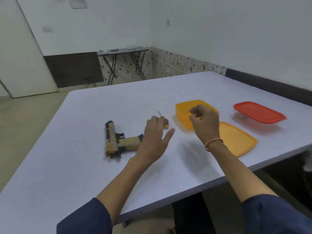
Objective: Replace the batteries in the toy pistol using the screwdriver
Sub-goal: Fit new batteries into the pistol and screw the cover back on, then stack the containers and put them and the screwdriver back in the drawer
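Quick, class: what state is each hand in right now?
Left hand: open, reaching onto the screwdriver.
Right hand: curled above the orange box; whether it holds anything cannot be told.

No word, brand or number is legible anywhere in this room. The sheets (79,3) high on the far wall may carry print, but it blurs beyond reading. The mottled pattern on the toy pistol (114,141) forms no recognisable characters.

Screwdriver (166,124) lies between toy pistol (118,141) and open tub (182,115).
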